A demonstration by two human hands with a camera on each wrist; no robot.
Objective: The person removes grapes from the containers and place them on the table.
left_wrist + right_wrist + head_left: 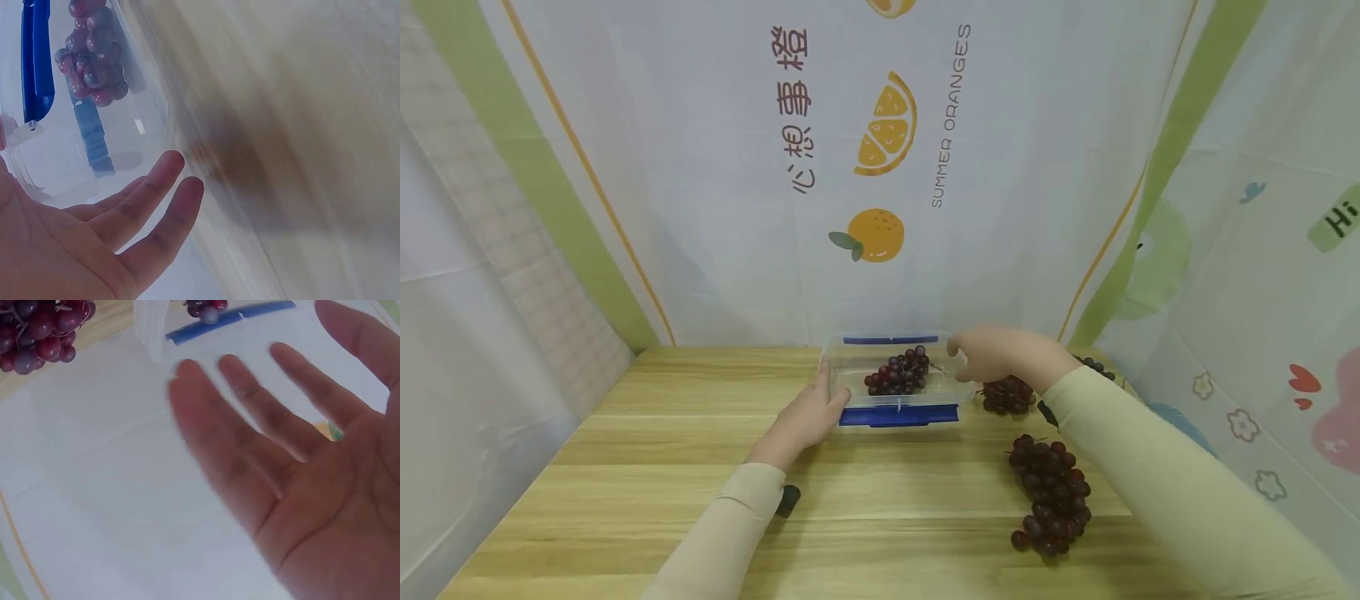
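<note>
A clear plastic food container (880, 402) with blue clips stands toward the back of the table, and a bunch of red grapes (898, 372) lies inside. My left hand (805, 415) is at its left end, fingers fairly straight along the end wall and thumb by the near corner. In the left wrist view, the fingers (140, 212) spread beside the clear wall. My right hand (992, 354) is over the container's right end. The right wrist view shows its fingers (250, 419) apart and loosely extended, with nothing held.
One bunch of dark red grapes (1051, 496) lies at the front right of the wooden table (647, 492). Another bunch (1009, 395) sits just right of the container, and darker grapes (1096, 367) show behind the right arm. A white printed cloth (737, 250) hangs behind the table.
</note>
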